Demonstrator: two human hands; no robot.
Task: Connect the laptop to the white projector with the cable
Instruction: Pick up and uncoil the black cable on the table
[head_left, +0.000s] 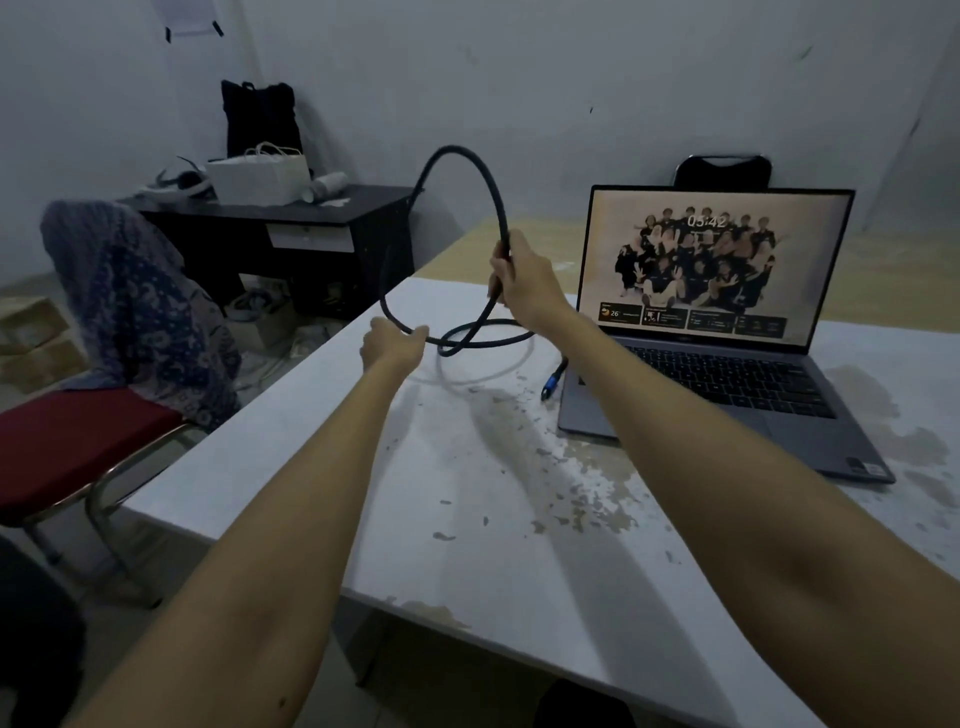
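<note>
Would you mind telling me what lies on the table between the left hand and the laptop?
In the head view, loops of the black cable lie between the left hand and the laptop, ending in a connector beside the laptop.

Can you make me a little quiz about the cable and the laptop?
1. True or false: the laptop screen is off.
2. Which hand lifts the black cable high: A left hand, B right hand?
3. The blue-tipped plug lies on the white ____.

Key: 1 false; 2 B; 3 table.
</note>
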